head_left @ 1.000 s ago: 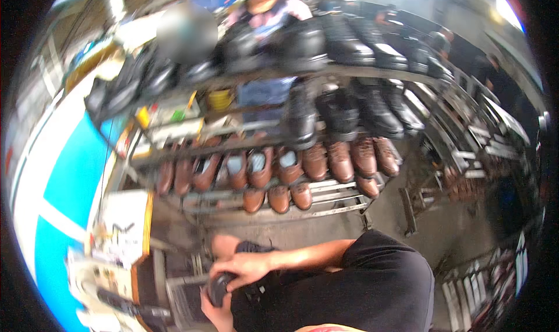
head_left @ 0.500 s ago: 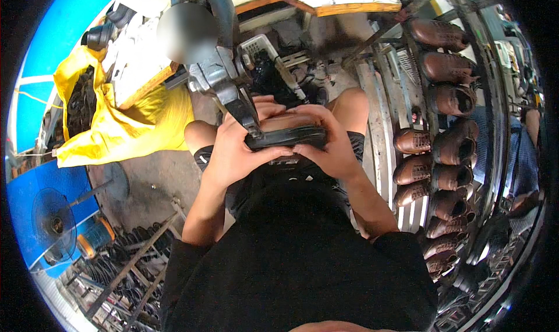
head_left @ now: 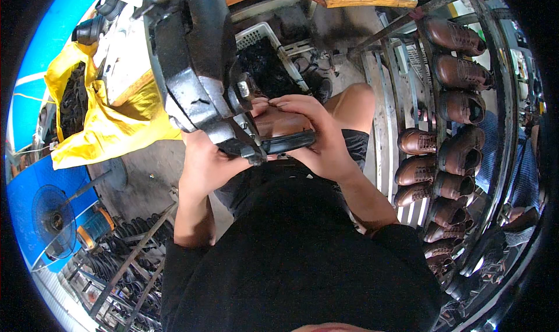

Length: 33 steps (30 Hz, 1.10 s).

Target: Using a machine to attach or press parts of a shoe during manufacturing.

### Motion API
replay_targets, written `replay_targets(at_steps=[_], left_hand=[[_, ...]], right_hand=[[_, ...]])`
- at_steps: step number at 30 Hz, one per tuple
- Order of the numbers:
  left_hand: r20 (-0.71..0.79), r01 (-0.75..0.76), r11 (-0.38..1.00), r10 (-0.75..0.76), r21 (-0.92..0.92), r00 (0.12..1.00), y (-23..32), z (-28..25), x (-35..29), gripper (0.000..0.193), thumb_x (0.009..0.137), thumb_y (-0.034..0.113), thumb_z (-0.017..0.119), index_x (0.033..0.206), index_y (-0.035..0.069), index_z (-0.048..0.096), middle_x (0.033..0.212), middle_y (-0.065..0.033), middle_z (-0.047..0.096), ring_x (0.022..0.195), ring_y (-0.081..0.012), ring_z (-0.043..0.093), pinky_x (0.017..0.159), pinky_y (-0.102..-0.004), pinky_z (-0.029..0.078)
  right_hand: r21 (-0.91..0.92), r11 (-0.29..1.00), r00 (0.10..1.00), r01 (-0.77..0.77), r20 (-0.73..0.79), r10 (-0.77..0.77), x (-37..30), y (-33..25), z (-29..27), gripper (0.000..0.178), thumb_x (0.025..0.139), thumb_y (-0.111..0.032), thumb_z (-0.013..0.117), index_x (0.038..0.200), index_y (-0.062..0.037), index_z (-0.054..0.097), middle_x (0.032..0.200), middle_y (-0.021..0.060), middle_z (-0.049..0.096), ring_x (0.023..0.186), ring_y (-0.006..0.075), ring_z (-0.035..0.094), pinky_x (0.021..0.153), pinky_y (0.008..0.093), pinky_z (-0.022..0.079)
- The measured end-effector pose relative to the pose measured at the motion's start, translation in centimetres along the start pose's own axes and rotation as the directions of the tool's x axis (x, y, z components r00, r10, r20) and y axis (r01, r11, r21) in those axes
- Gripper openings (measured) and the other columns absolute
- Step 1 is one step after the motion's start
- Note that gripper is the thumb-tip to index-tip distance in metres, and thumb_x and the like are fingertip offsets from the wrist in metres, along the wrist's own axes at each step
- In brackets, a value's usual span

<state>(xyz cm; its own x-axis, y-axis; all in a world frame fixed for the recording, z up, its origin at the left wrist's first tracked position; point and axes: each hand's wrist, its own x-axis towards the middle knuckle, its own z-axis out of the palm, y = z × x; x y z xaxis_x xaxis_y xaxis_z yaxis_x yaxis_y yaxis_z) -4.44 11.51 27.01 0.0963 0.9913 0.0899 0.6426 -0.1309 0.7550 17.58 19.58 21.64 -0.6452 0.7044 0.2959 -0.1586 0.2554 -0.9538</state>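
Observation:
Between my hands sits a brown leather shoe (head_left: 286, 124) with a thick black sole, its sole edge toward me. It lies at the lower tip of a dark metal machine head (head_left: 201, 79), which looks like a sole-stitching machine. My right hand (head_left: 326, 137) is closed round the shoe's right end, fingers over the far side and thumb by the sole. On the left, my left hand (head_left: 205, 164) grips the other end; the machine head covers most of its fingers and that part of the shoe. The machine's foot meets the sole edge near my left thumb.
A rack (head_left: 499, 122) with several brown shoes stands on the right. On the left are a yellow sack (head_left: 125, 131), a fan (head_left: 55, 218) and a shelf of dark shoe parts. Beyond my knees stands a white crate (head_left: 259, 32) with black material; a bench (head_left: 367, 2) lies behind.
The machine head looks larger and hides more of my left hand and the shoe. The shoe has shifted along and turned under the machine's foot; both hands keep hold.

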Motion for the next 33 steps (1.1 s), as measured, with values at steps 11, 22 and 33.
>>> replay_targets(at_steps=[11, 22, 33], left_hand=[[-0.089, 0.116, 0.951, -0.147, -0.287, 0.985, -3.2, 2.2, -3.2, 0.059, 0.069, 0.020, 0.090, 0.120, 0.001, 0.067, 0.128, -0.0182, 0.067, 0.131, -0.0397, 0.057, 0.113, -0.0540, 0.038], [-0.225, -0.049, 0.757, -0.131, -0.651, 0.966, -0.9, 5.6, -2.4, 0.057, 0.079, 0.005, 0.083, 0.131, -0.002, 0.061, 0.131, -0.0161, 0.065, 0.125, -0.0267, 0.061, 0.106, -0.0391, 0.046], [-0.212, -0.127, 0.802, 0.001, -0.584, 0.977, 0.1, 5.4, -0.8, 0.061, 0.075, 0.010, 0.087, 0.128, -0.005, 0.059, 0.130, -0.0189, 0.065, 0.128, -0.0336, 0.059, 0.119, -0.0524, 0.031]], right_hand=[[-0.378, 0.925, 0.992, 0.025, 0.121, 0.022, 2.0, -3.8, -0.5, 0.064, 0.072, -0.008, 0.081, 0.132, -0.0078, 0.056, 0.127, 0.0128, 0.059, 0.118, 0.0363, 0.058, 0.099, 0.0430, 0.051], [-0.512, 0.856, 0.979, 0.075, 0.202, 0.036, 1.1, -3.4, -2.7, 0.076, 0.069, -0.019, 0.089, 0.137, -0.0129, 0.056, 0.130, 0.0088, 0.058, 0.123, 0.0322, 0.055, 0.103, 0.0428, 0.048], [0.258, 0.904, 0.940, -0.340, 0.064, 0.335, -7.3, 16.4, -2.8, 0.136, 0.060, -0.012, 0.094, 0.164, -0.0081, 0.006, 0.168, 0.0138, 0.021, 0.152, 0.0298, 0.029, 0.124, 0.0432, 0.024]])
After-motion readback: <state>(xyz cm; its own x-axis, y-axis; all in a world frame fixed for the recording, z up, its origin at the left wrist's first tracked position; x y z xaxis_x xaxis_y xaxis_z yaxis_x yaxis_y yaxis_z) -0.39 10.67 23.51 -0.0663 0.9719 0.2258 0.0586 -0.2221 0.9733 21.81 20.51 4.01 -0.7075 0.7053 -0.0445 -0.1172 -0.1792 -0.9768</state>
